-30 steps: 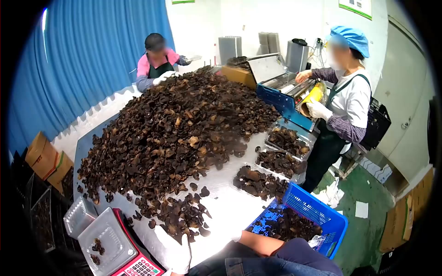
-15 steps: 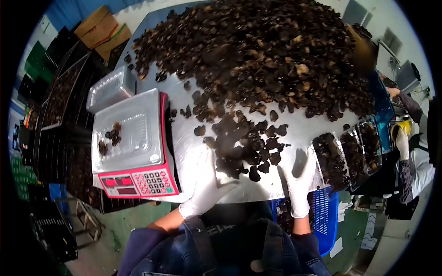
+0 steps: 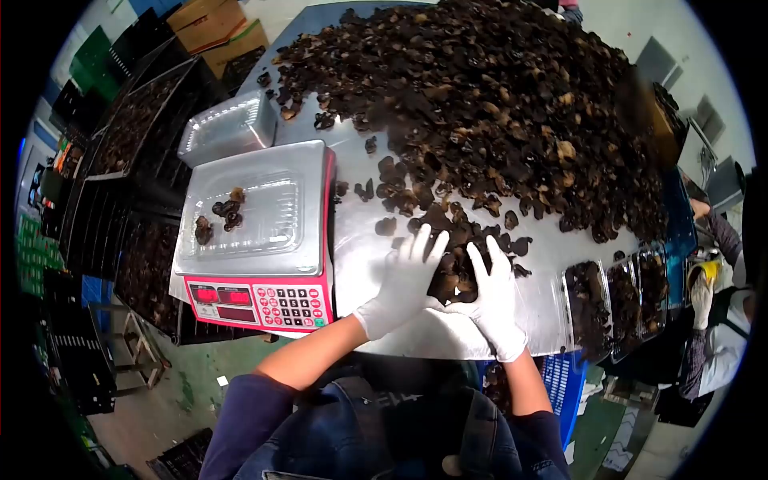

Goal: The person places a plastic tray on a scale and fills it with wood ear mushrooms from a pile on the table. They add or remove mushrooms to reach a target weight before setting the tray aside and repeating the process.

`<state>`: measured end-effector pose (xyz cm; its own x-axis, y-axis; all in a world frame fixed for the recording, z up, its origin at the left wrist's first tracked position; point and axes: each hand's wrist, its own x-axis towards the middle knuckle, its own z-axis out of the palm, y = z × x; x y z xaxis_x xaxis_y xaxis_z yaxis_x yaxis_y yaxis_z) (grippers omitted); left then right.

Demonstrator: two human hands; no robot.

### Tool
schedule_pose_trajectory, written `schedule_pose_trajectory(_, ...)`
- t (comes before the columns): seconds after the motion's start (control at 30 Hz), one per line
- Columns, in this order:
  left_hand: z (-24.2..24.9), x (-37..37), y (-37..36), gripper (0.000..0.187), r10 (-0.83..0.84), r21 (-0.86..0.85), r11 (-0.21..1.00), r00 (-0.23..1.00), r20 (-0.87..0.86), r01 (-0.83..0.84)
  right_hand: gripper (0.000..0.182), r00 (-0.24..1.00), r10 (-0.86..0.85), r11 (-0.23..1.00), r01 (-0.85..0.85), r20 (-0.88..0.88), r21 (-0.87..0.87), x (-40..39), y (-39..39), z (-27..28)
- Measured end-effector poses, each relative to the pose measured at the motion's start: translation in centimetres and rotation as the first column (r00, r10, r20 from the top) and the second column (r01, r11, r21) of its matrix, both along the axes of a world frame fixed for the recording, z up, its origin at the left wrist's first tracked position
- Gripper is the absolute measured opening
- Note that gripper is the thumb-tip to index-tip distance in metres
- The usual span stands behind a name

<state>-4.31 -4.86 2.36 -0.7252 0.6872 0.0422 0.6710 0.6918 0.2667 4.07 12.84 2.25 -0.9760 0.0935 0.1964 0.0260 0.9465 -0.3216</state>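
White gloves cover both hands. My left hand [image 3: 406,280] rests on the near left side of a small group of dark, fungus-like pieces [image 3: 454,270], fingers spread. On the group's right side lies my right hand [image 3: 492,302], also with fingers apart. The large heap of the same dark pieces [image 3: 496,112] rises beyond. To the left, a pink and white scale [image 3: 264,302] bears a clear plastic tray [image 3: 276,212] with several pieces in it. Filled clear trays [image 3: 588,304] stand at the table's right edge.
Empty clear trays [image 3: 228,132] are stacked behind the scale. Black racks [image 3: 96,220] stand at the left. A blue basket [image 3: 564,388] sits below the table's near edge. At the right, a co-worker's gloved hand [image 3: 702,300] shows beside a blue container [image 3: 680,216].
Both hands have moved forward and closer together, onto the small group of pieces, which is now more compact. The camera view has shifted, so the scale appears further right.
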Motion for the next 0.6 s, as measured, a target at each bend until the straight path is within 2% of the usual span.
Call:
schedule_pose_trajectory(0.03,-0.7,-0.3,0.3,0.123,-0.004,-0.009,1.0,1.0,-0.012,0.004,0.113,0.999,0.029,0.999,-0.029,0.021,-0.033,-0.5,0.4,-0.1)
schedule_pose_trajectory(0.07,-2.1,-0.5,0.7,0.12,0.003,0.053,0.999,0.997,-0.081,0.002,0.109,0.998,0.052,0.997,-0.051,0.019,-0.066,-0.8,0.5,0.5)
schedule_pose_trajectory(0.13,-2.2,-0.6,0.8,0.099,-0.034,0.131,0.99,0.994,-0.1,0.047,0.098,0.994,0.084,0.993,-0.077,0.074,-0.086,-1.3,0.9,1.0)
schedule_pose_trajectory(0.17,-2.7,-0.4,0.8,0.091,-0.05,0.175,0.982,0.995,-0.091,0.065,0.089,0.994,0.099,0.99,-0.094,0.039,-0.106,-1.1,0.9,0.6)
schedule_pose_trajectory(0.23,-3.3,0.1,1.2,0.072,-0.02,0.358,0.932,0.996,-0.092,0.052,0.077,0.99,0.144,0.983,-0.143,-0.001,-0.113,-1.0,0.6,0.6)
schedule_pose_trajectory(0.3,-3.6,0.7,2.3,0.084,0.043,0.224,0.974,0.997,-0.065,-0.027,0.069,0.997,0.072,0.975,-0.078,-0.034,-0.206,-1.2,0.0,0.9)
schedule_pose_trajectory(0.33,-3.2,0.6,2.9,0.086,0.046,0.167,0.985,0.998,0.033,-0.051,0.068,0.998,0.051,0.963,-0.059,-0.036,-0.264,-1.5,0.3,0.4)
schedule_pose_trajectory(0.43,0.9,-0.4,3.7,0.073,0.077,0.236,0.958,0.942,0.328,-0.16,0.06,0.999,0.014,0.865,-0.032,-0.041,-0.501,-2.6,0.6,0.9)
schedule_pose_trajectory(0.47,1.3,-0.5,4.2,0.065,0.096,0.303,0.929,0.928,0.359,-0.214,0.058,1.0,0.011,0.817,-0.016,-0.012,-0.576,-2.7,0.7,1.5)
schedule_pose_trajectory(0.5,2.4,-0.9,4.2,0.055,0.047,0.315,0.924,0.884,0.465,-0.215,0.055,1.0,0.017,0.763,-0.002,0.017,-0.647,-2.9,0.6,2.3)
schedule_pose_trajectory(0.53,2.6,-0.8,4.3,0.051,0.03,0.381,0.898,0.895,0.444,-0.219,0.052,0.999,-0.005,0.76,0.03,0.041,-0.649,-3.0,0.8,2.2)
schedule_pose_trajectory(0.57,2.5,-0.7,4.4,0.047,0.033,0.442,0.866,0.91,0.413,-0.232,0.049,0.999,-0.027,0.717,0.001,-0.027,-0.697,-3.0,0.7,1.9)
schedule_pose_trajectory(0.6,2.0,-0.4,5.0,0.042,0.036,0.469,0.845,0.903,0.427,-0.256,0.045,0.996,-0.049,0.729,-0.016,-0.076,-0.684,-2.6,0.8,1.6)
